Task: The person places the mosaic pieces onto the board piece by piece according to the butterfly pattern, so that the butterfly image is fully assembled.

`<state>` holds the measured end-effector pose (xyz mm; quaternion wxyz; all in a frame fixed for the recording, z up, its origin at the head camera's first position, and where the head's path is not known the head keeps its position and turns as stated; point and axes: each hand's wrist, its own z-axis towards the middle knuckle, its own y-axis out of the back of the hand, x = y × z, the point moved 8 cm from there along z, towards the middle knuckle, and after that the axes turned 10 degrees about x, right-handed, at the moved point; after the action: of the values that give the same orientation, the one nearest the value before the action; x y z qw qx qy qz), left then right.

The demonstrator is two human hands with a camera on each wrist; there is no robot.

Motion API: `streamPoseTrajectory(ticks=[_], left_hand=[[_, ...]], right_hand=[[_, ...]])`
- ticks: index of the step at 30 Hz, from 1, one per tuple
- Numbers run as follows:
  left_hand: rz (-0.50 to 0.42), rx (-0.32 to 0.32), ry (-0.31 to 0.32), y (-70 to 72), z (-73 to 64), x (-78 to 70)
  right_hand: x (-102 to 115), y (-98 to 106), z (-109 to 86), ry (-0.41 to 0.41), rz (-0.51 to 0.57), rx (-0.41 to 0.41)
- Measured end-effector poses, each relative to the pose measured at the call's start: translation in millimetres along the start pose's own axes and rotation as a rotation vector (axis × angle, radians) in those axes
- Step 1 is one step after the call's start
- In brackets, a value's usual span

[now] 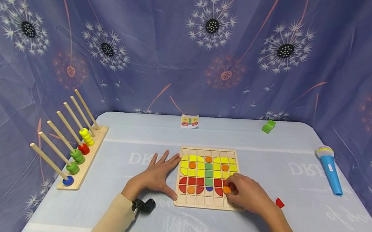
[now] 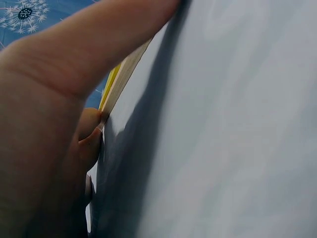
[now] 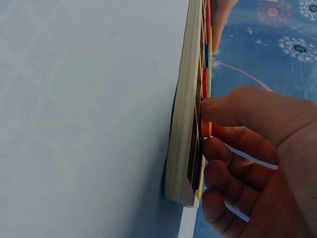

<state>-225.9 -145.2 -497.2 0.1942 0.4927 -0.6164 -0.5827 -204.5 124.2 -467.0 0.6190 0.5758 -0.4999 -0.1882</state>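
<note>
A wooden grid board [image 1: 190, 200] lies on the table, filled with yellow, red, green, orange and blue pieces in a butterfly pattern. My left hand [image 1: 159, 175] is spread flat at the board's left side, thumb and fingertips at its edge. Over the lower right of the board, my right hand [image 1: 248, 192] pinches an orange round piece [image 1: 227, 190] between thumb and finger. In the right wrist view the orange piece [image 3: 206, 128] stands at the grid's surface, next to red pieces. Right of the board lies a loose red quarter-round piece [image 1: 279, 203].
A wooden peg stand [image 1: 86, 173] with coloured discs stands at the left. Behind the board lies a small picture card [image 1: 190, 121] with a butterfly pattern. A green block [image 1: 268, 126] sits at the back right, and a blue toy microphone [image 1: 331, 172] near the right edge.
</note>
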Motion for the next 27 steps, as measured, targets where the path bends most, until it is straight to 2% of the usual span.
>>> streamPoseTrajectory(ticks=[5,11,17,22,27], left_hand=[[0.012,0.002,0.006,0.0,0.5,0.0],[0.006,0.007,0.013,-1.3,0.6,1.1],[-0.023,0.011,0.009,-2.8,0.0,2.1],[-0.028,0.011,0.004,-2.1,0.0,0.9],[-0.012,0.016,0.011,-2.4,1.0,1.9]], right_hand=[[-1.3,0.2,-1.9,-0.001,0.017,0.012],[-2.8,-0.1,-7.3,0.052,0.035,0.039],[-11.4,0.8,-16.3,0.081,0.111,0.057],[-34.3,11.3,-30.0,0.032,0.165,0.014],[-67.8,21.7,-50.1,-0.038,0.15,-0.019]])
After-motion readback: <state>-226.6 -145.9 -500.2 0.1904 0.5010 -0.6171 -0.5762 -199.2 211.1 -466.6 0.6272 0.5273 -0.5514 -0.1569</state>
